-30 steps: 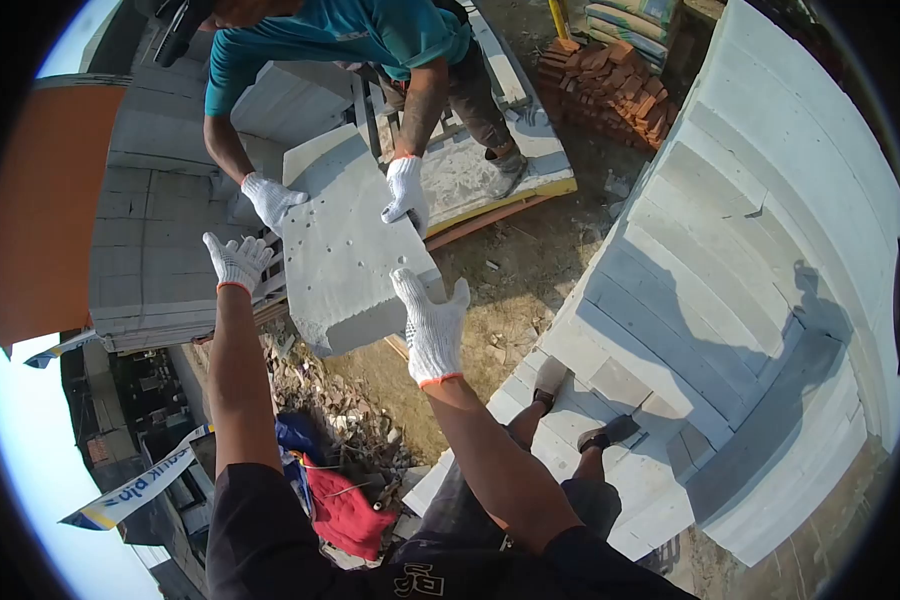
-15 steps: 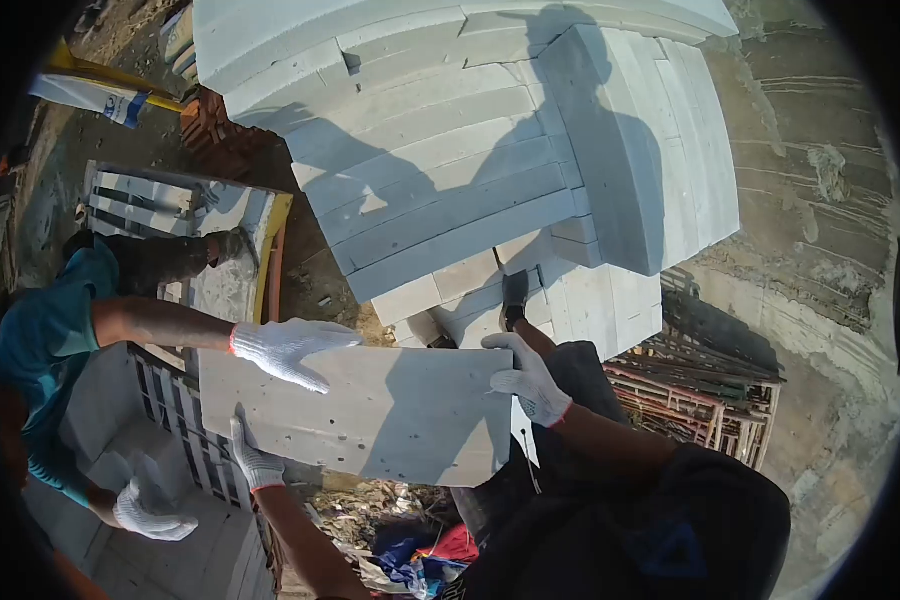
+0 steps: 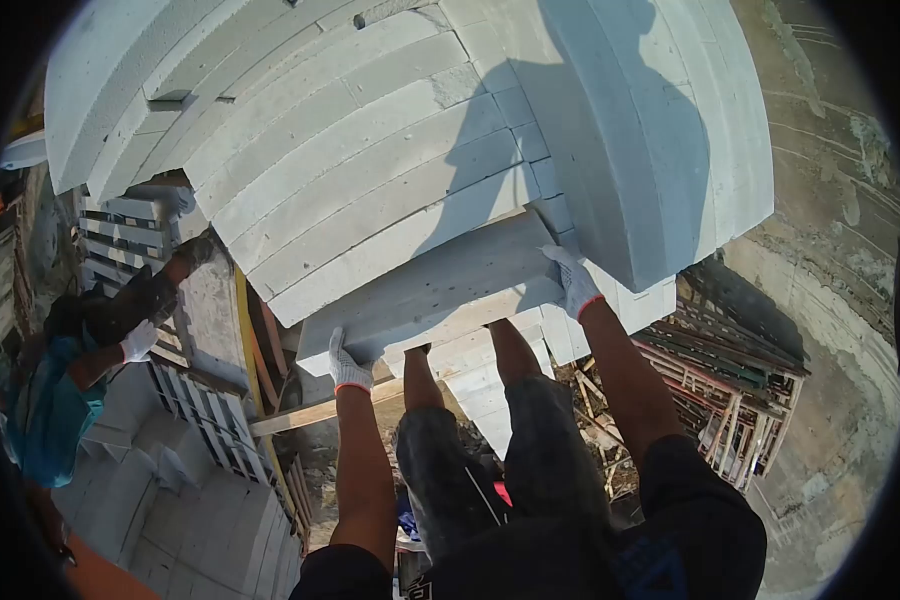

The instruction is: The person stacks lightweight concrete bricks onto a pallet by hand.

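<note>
A long pale concrete block (image 3: pixel 435 285) lies level between my hands, close against the front of a tall stack of the same blocks (image 3: pixel 370 215). My left hand (image 3: pixel 349 362), in a white knit glove with a red cuff, grips its left end. At the opposite end my right hand (image 3: pixel 572 282), gloved alike, has its fingers over the top edge. Both palms are hidden against the block. My legs (image 3: pixel 515 390) show just below it, the feet hidden underneath.
At left, a co-worker in a teal shirt (image 3: pixel 60 410) stands by pallets (image 3: pixel 120 240) and more blocks (image 3: pixel 200 530). A pile of rusty metal frames (image 3: pixel 735 380) is at right, beside a rough concrete surface (image 3: pixel 830 330). A wooden plank (image 3: pixel 320 412) crosses below the block.
The block has moved away from the co-worker, up and forward to the stack, in both my hands. The co-worker's hand has come off it, and my view has turned toward the stack.
</note>
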### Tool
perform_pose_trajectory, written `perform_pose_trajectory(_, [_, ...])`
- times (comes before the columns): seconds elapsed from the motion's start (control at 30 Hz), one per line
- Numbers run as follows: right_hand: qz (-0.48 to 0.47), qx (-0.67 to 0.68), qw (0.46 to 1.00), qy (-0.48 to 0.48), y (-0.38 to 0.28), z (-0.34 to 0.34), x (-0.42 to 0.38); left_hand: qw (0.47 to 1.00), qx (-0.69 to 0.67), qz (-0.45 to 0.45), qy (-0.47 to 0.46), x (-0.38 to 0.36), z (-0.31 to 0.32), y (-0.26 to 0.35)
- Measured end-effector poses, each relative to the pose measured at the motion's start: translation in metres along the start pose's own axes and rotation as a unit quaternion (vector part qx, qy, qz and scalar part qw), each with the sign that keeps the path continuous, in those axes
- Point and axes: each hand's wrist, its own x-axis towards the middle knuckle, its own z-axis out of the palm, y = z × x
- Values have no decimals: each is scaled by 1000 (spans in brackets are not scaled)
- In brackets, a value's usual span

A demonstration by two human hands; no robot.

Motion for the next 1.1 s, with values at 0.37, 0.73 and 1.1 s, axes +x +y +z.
perform_pose_trajectory(0.37, [7, 272, 951, -148, 48, 56, 21, 989, -32, -15, -144, -36, 80, -72])
perform_pose_trajectory(0.73, [50, -164, 982, -82, 82, 31, 25, 955, 284, 58, -55, -74, -79, -71])
perform_pose_trajectory(1.1, [-75, -388, 886, -240, 171, 376, -180, 946, -251, 203, 35, -117, -360, 136])
